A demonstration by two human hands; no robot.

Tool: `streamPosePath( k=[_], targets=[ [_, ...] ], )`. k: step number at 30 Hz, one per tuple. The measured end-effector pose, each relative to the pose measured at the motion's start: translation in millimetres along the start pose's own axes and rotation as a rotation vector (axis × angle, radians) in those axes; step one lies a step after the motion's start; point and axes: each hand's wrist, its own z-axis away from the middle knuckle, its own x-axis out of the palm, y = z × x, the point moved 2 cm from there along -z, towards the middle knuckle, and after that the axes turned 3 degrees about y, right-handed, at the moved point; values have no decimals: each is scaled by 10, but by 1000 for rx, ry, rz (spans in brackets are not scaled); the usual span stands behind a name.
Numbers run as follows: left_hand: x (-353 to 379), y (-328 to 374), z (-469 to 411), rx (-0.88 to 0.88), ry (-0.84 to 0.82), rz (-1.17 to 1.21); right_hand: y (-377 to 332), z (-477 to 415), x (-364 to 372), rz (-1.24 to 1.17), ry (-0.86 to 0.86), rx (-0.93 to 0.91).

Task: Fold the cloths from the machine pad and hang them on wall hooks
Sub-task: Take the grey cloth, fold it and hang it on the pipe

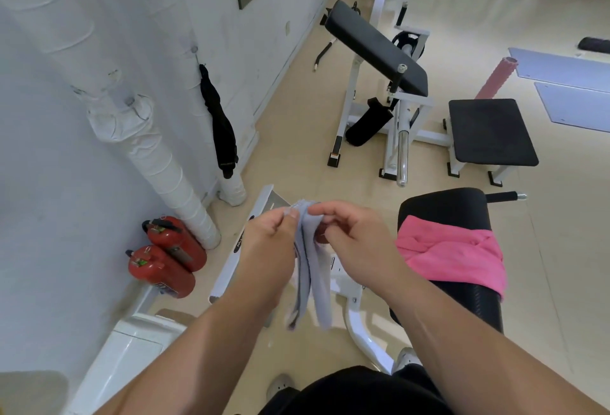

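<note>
A grey cloth hangs folded lengthwise between my hands in the middle of the view. My left hand pinches its top edge with thumb and fingers. My right hand grips the same top edge from the other side. A pink cloth lies draped over the black machine pad just right of my hands. On the white wall to the left, a black cloth hangs from a wall hook. Another wall hook sits bare further left.
Two red fire extinguishers lie on the floor by a wrapped white pipe. A white-framed exercise machine with black pads stands ahead. A pink foam roller and grey mats lie at right.
</note>
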Motion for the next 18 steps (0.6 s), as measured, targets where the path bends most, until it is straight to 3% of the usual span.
streamPosePath(
  k=[7,13,18],
  targets=[
    [24,-57,49,-33,-121,-38,89,-110,-60,178,21,-125],
    [-115,-66,-48,-12,-186,-163,82,-239,-61,426,-126,-452],
    [-211,4,-101,39,-330,-364,-2,-299,-40,558,-258,-576]
  ],
)
